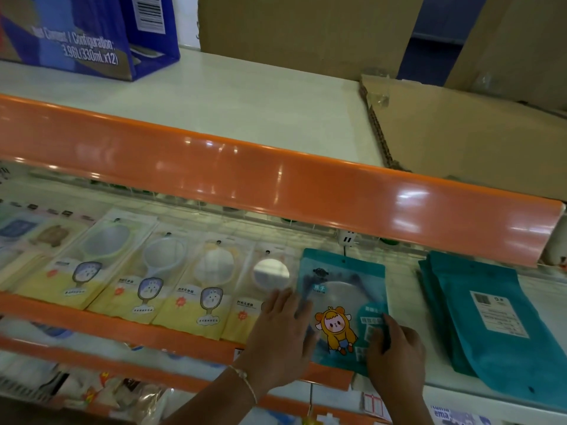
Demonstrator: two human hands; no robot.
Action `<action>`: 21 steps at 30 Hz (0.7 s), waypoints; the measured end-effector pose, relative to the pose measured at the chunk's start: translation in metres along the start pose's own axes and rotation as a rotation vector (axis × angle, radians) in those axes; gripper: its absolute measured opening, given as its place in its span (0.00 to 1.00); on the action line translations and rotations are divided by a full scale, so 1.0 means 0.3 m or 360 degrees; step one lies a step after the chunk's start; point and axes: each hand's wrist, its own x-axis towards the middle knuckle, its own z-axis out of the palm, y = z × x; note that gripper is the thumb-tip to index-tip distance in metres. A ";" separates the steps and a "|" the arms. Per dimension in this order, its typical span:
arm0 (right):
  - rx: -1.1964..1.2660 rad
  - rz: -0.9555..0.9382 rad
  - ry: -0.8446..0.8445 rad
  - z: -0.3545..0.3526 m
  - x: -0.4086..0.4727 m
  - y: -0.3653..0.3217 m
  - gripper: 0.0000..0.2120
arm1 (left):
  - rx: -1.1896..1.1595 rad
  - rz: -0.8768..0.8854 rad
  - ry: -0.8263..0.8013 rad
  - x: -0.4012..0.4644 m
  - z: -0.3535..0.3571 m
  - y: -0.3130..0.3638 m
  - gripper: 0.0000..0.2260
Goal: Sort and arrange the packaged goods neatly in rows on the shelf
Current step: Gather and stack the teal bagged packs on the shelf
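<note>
Fingers: left hand [280, 342] flat on teal mirror pack [342, 305]; right hand [395, 348] pinching its edge.
Left neighbours: four yellow mirror packs [129, 283], touching.
Right: teal pouch stack [491, 326], apart.

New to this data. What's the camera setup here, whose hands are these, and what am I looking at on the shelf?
There is no robot here. A person wears one wide-angle camera on the head, looking forward and down, so the single picture shows that person's own two bare hands.

The hands work on a shop shelf with an orange front edge. The left hand lies with straight fingers on the left side of a teal mirror packet, the one with a cartoon figure. The right hand touches the packet's lower right part; whether it pinches it is hard to tell.

To the left lies a row of yellow-and-clear mirror packets. To the right lies a stack of teal packets, back side up. On the shelf above stand a blue carton and cardboard boxes.
</note>
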 end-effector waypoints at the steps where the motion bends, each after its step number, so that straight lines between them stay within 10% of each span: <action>1: 0.0003 -0.0028 0.0030 0.006 -0.002 0.006 0.19 | 0.0006 0.0069 -0.0016 0.008 0.021 0.004 0.28; 21: -0.0186 -0.0155 0.0018 0.042 0.007 0.025 0.22 | 0.0090 0.0124 -0.0163 0.049 0.118 0.016 0.28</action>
